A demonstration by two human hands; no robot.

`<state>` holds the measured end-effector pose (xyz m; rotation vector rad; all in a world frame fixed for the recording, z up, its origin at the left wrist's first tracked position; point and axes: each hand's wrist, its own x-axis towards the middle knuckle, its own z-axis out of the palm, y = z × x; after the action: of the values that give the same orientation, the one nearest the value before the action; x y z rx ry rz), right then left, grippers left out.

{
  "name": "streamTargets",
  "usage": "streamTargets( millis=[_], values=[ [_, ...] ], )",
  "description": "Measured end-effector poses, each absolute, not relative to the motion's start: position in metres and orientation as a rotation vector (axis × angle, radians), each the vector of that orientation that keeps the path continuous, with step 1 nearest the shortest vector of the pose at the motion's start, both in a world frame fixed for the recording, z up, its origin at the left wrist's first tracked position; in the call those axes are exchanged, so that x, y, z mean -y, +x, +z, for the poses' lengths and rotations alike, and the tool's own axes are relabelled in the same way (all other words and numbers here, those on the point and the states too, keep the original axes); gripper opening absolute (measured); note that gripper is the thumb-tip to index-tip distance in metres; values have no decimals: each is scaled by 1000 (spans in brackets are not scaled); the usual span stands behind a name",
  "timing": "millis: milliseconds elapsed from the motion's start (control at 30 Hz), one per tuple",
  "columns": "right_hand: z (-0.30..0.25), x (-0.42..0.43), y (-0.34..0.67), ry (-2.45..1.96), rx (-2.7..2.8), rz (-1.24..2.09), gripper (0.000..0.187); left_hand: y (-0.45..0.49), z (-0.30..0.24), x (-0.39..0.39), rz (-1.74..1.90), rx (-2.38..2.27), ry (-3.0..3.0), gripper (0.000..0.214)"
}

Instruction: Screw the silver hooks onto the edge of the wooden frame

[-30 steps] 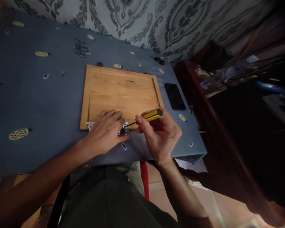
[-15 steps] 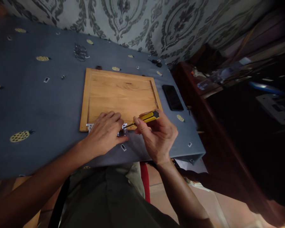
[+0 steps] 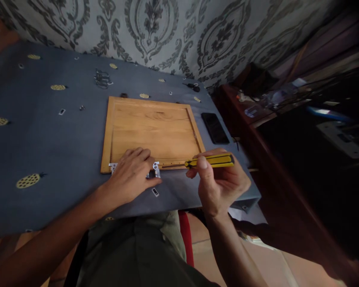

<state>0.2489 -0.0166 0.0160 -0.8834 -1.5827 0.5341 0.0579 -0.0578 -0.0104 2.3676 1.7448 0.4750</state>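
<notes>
A wooden panel (image 3: 152,129) with a raised frame lies flat on the table. My left hand (image 3: 131,173) covers part of its near edge, fingers bent on top and thumb over the edge, gripping a silver metal hinge (image 3: 156,169). More silver metal (image 3: 112,166) shows left of that hand; whether it is a separate piece is hidden. In my right hand (image 3: 223,183) is a yellow and black screwdriver (image 3: 217,160), held closed around the handle. Its shaft points left along the panel's near edge, the tip a little right of the hinge and apart from it.
A black phone (image 3: 215,128) lies right of the panel. Toward the wall are several metal parts (image 3: 102,78), a dark tool (image 3: 194,86) and tiny pieces (image 3: 82,108). A dark wooden cabinet (image 3: 242,107) with clutter stands at right. Another person's hand (image 3: 1,42) shows at far left.
My right hand has drawn the screwdriver away from the hinge, to the right, and its shaft now lies more level. The left hand stays on the hinge. The view has shifted slightly.
</notes>
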Motion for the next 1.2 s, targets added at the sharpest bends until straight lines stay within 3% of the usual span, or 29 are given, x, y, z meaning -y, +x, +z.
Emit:
streamTargets(
  millis=[900, 1200],
  values=[
    [-2, 43, 304, -1199, 1386, 638, 32, 57, -1, 56, 330, -1774, 2273, 33],
    [13, 49, 318, -1043, 1296, 767, 24, 47, 0, 56, 540, -1726, 2101, 33]
  ],
)
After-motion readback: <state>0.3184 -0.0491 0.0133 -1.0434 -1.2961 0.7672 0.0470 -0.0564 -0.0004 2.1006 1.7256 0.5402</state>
